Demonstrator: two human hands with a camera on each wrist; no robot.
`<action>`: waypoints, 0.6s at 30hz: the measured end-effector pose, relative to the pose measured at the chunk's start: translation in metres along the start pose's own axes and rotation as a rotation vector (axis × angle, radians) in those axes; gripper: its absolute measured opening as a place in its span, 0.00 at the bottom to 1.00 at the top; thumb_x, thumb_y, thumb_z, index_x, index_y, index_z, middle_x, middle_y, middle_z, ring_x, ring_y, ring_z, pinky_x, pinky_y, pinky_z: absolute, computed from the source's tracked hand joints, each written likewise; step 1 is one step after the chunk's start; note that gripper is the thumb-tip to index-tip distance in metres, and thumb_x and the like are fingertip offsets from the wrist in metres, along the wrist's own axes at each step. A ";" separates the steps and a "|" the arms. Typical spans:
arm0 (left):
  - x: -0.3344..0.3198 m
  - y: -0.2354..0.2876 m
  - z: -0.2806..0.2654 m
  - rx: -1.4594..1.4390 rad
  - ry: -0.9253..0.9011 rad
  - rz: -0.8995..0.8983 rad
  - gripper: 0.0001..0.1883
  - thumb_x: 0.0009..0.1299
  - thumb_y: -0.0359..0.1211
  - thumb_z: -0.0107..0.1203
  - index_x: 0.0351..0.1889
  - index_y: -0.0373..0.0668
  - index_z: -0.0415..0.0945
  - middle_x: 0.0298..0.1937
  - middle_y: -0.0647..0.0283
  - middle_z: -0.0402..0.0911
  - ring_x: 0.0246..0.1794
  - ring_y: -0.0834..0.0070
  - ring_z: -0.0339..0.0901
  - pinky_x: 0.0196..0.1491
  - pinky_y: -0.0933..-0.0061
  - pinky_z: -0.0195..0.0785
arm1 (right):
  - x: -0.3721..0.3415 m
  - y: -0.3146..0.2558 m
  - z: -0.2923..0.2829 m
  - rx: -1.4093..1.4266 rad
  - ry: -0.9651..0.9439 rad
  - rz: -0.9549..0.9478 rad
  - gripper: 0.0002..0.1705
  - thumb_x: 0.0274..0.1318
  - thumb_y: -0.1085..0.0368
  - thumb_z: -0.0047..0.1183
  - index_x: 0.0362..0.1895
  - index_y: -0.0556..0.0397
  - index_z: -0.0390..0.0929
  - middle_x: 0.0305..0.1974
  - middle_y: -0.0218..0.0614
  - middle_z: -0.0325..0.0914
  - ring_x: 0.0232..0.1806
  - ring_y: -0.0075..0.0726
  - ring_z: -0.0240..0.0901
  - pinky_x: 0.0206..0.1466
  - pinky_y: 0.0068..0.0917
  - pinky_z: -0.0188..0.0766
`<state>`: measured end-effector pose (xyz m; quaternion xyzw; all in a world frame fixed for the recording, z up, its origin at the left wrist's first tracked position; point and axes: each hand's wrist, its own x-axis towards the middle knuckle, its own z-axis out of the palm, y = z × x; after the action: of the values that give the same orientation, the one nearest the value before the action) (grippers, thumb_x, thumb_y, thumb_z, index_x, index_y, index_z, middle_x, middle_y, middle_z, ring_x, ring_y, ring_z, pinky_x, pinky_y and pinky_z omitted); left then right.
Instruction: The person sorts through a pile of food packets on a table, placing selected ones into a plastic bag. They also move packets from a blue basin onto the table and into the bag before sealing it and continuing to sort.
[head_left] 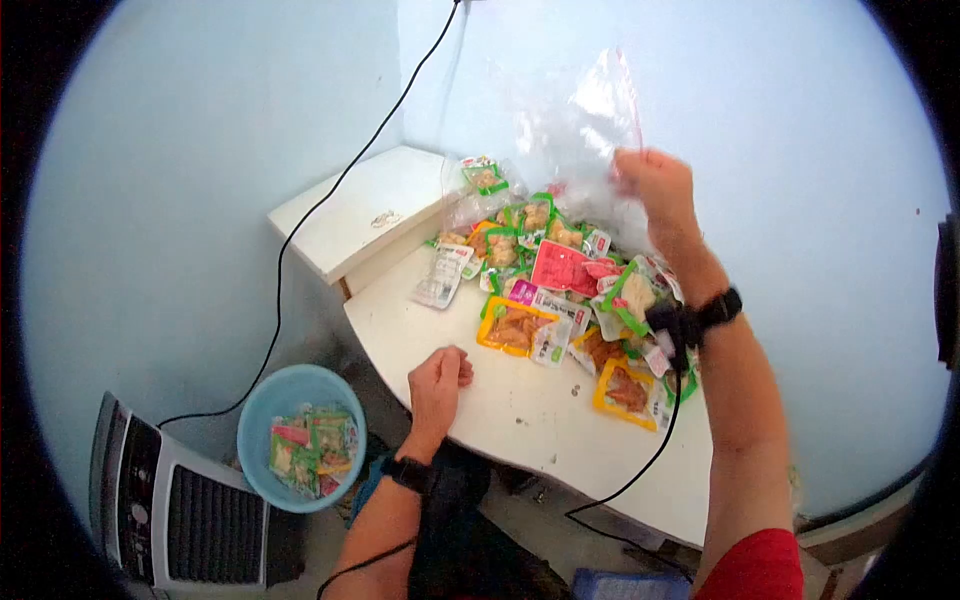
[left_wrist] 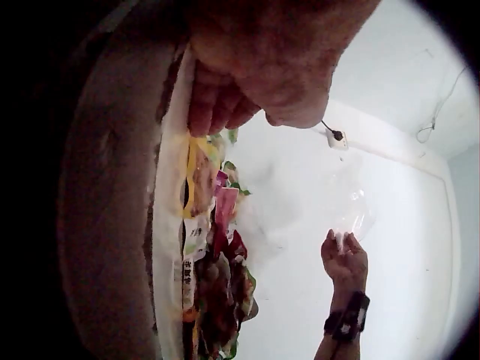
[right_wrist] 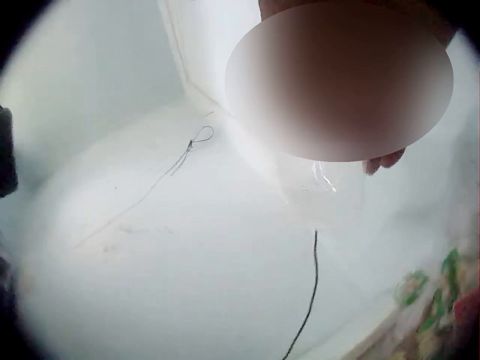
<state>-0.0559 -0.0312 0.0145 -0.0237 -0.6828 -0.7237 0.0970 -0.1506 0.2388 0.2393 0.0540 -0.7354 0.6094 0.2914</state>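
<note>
My right hand (head_left: 660, 195) pinches the edge of a clear plastic zip bag (head_left: 604, 92), raised above the back of the white table. In the left wrist view the bag (left_wrist: 351, 202) hangs thin and see-through from the fingertips of that hand (left_wrist: 345, 262). Loosely curled and holding nothing, my left hand (head_left: 436, 388) rests at the table's front edge. Between the hands lies a heap of small sealed snack packets, among them a red packet (head_left: 562, 268) and a yellow-edged one (head_left: 516, 326). The right wrist view is blurred over the hand.
A blue bucket (head_left: 254, 400) with several packets in it stands on the floor at left, beside a grey and black appliance (head_left: 215, 510). A raised white ledge (head_left: 350, 205) borders the table's back left. Black cables (head_left: 283, 262) run down the wall and across the table.
</note>
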 end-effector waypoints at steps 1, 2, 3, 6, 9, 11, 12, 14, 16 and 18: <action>0.000 -0.001 -0.002 -0.001 -0.010 -0.014 0.20 0.78 0.39 0.44 0.40 0.30 0.78 0.30 0.61 0.80 0.30 0.78 0.78 0.37 0.77 0.75 | -0.029 0.004 -0.001 0.076 -0.130 0.087 0.16 0.58 0.59 0.59 0.36 0.62 0.80 0.31 0.36 0.81 0.31 0.25 0.75 0.37 0.23 0.72; 0.003 -0.007 -0.004 -0.003 -0.022 -0.026 0.21 0.79 0.41 0.42 0.42 0.30 0.77 0.31 0.60 0.80 0.31 0.77 0.78 0.38 0.76 0.75 | -0.060 0.005 0.001 0.102 -0.175 0.133 0.14 0.59 0.60 0.57 0.36 0.62 0.80 0.30 0.34 0.80 0.31 0.25 0.74 0.38 0.24 0.73; 0.005 -0.011 -0.004 -0.007 -0.038 -0.038 0.22 0.79 0.43 0.41 0.44 0.31 0.77 0.33 0.60 0.80 0.32 0.75 0.79 0.39 0.75 0.76 | -0.090 0.013 0.002 0.240 -0.175 0.213 0.13 0.60 0.62 0.56 0.37 0.62 0.79 0.31 0.33 0.79 0.32 0.26 0.74 0.40 0.23 0.73; 0.007 -0.015 -0.007 -0.080 -0.062 -0.028 0.25 0.80 0.47 0.39 0.49 0.31 0.75 0.37 0.59 0.81 0.34 0.75 0.79 0.41 0.73 0.76 | -0.166 0.034 -0.002 0.580 -0.297 0.449 0.11 0.62 0.68 0.52 0.45 0.63 0.77 0.38 0.36 0.79 0.36 0.31 0.78 0.45 0.28 0.77; 0.013 -0.026 -0.011 -0.200 -0.097 -0.096 0.27 0.79 0.50 0.39 0.54 0.32 0.74 0.42 0.59 0.81 0.40 0.74 0.79 0.45 0.73 0.75 | -0.217 0.065 -0.009 0.724 -0.322 0.563 0.12 0.64 0.69 0.50 0.48 0.64 0.76 0.43 0.40 0.81 0.43 0.39 0.81 0.50 0.34 0.79; 0.020 -0.036 -0.021 -0.291 -0.183 -0.135 0.26 0.79 0.50 0.41 0.55 0.34 0.74 0.44 0.59 0.81 0.43 0.74 0.79 0.48 0.72 0.74 | -0.241 0.088 -0.015 0.712 -0.327 0.604 0.13 0.65 0.68 0.50 0.49 0.64 0.76 0.44 0.44 0.81 0.46 0.42 0.81 0.51 0.37 0.78; 0.023 -0.040 -0.022 -0.338 -0.235 -0.146 0.26 0.78 0.50 0.42 0.55 0.36 0.74 0.45 0.59 0.81 0.44 0.74 0.79 0.49 0.72 0.73 | -0.244 0.097 -0.018 0.705 -0.323 0.613 0.14 0.65 0.68 0.50 0.50 0.65 0.76 0.45 0.46 0.81 0.47 0.44 0.81 0.52 0.38 0.78; 0.008 -0.016 -0.013 -0.210 -0.213 -0.066 0.27 0.76 0.51 0.46 0.58 0.37 0.72 0.47 0.60 0.80 0.46 0.74 0.77 0.51 0.72 0.71 | -0.246 0.106 -0.018 0.752 -0.352 0.632 0.14 0.65 0.68 0.51 0.50 0.65 0.76 0.47 0.46 0.80 0.49 0.46 0.80 0.54 0.40 0.78; 0.001 -0.008 -0.006 -0.166 -0.196 -0.029 0.27 0.75 0.50 0.48 0.60 0.37 0.69 0.50 0.59 0.78 0.48 0.73 0.76 0.54 0.71 0.70 | -0.244 0.105 -0.020 0.818 -0.381 0.637 0.14 0.64 0.68 0.52 0.50 0.65 0.76 0.49 0.47 0.79 0.51 0.48 0.79 0.56 0.41 0.77; 0.000 -0.017 -0.004 -0.203 -0.179 -0.030 0.27 0.76 0.48 0.49 0.63 0.38 0.65 0.54 0.58 0.76 0.52 0.72 0.76 0.57 0.68 0.70 | -0.242 0.104 -0.021 0.908 -0.418 0.624 0.15 0.64 0.67 0.51 0.50 0.65 0.76 0.52 0.49 0.78 0.54 0.51 0.77 0.58 0.43 0.75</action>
<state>-0.0587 -0.0342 -0.0022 -0.0879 -0.6121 -0.7855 0.0221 0.0111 0.2178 0.0318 0.0733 -0.4240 0.8965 -0.1052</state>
